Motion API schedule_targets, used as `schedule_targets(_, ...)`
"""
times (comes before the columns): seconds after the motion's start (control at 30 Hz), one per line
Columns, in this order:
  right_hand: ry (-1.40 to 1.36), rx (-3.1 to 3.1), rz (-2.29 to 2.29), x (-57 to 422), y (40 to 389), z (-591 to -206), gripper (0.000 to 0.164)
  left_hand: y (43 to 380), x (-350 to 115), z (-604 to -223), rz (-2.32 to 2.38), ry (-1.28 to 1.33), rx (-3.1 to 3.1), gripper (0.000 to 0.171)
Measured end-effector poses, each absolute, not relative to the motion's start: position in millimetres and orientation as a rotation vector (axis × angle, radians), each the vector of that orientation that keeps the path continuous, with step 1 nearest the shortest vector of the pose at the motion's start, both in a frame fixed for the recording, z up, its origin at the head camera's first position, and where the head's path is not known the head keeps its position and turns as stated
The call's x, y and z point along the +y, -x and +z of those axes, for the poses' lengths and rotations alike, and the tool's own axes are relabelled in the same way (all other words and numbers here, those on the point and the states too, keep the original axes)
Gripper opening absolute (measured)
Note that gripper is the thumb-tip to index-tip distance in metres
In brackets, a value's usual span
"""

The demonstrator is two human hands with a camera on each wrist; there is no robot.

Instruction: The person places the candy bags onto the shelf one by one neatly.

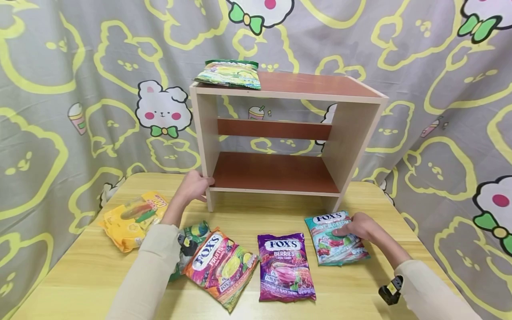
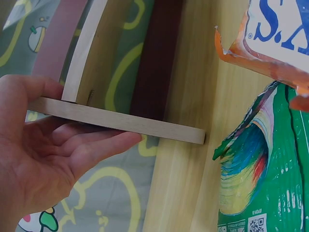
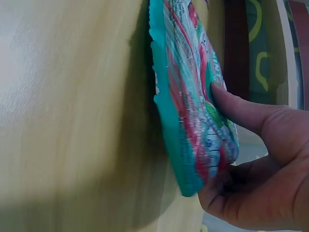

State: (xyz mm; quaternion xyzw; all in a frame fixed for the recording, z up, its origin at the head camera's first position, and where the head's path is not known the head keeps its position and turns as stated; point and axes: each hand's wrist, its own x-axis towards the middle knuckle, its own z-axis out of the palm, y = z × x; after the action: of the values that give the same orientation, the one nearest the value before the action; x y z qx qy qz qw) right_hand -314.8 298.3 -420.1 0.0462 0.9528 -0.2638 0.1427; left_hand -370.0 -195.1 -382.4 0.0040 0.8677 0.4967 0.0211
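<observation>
My left hand (image 1: pixel 193 186) grips the left side panel (image 1: pixel 205 142) of a small wooden shelf (image 1: pixel 276 171), near its lower board. In the left wrist view, the thumb lies on one side of the panel edge (image 2: pixel 125 121) and the fingers run along the other. A teal Fox's mint candy bag (image 1: pixel 327 250) is in my right hand (image 1: pixel 362 226), at the front right of the shelf. The right wrist view has the thumb on the face of the bag (image 3: pixel 193 116) and the other fingers behind it, with the bag tilted over the table and casting a shadow.
A green candy bag (image 1: pixel 232 74) lies on the shelf's top left. Along the table (image 1: pixel 284 217) are a yellow bag (image 1: pixel 130 222), a green bag (image 1: pixel 200 229) partly under an orange Fox's bag (image 1: pixel 228 271), and a purple Fox's bag (image 1: pixel 285 269). A patterned curtain (image 1: pixel 168 58) hangs behind.
</observation>
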Motion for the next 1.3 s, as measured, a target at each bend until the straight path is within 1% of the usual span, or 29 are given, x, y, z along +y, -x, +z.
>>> schedule_targets(0.2,-0.101,2.795,-0.795,289.0,310.9,-409.0,0.065,368.9,-195.3,-381.8,1.534,-0.015,2.688,0.048)
schedule_targets(0.43,-0.038,2.832,-0.798,277.8,305.7,-400.3,0.083,369.1,-195.9,-381.3,1.538,-0.010,2.679,0.047)
schedule_targets(0.6,0.048,2.867,-0.761,273.9,304.5,-397.7,0.086,369.3,-195.8,-381.4,1.531,-0.019,2.691,0.047)
schedule_targets(0.7,0.084,2.861,-0.762,272.6,302.7,-395.2,0.087,369.0,-195.5,-381.5,1.539,-0.018,2.686,0.046)
schedule_targets(0.93,0.104,2.816,-0.785,270.8,298.9,-386.7,0.077,369.6,-195.9,-381.3,1.540,-0.015,2.676,0.049)
schedule_targets(1.3,0.123,2.853,-0.795,266.2,294.9,-383.1,0.076,368.7,-196.6,-381.9,1.537,-0.013,2.689,0.047)
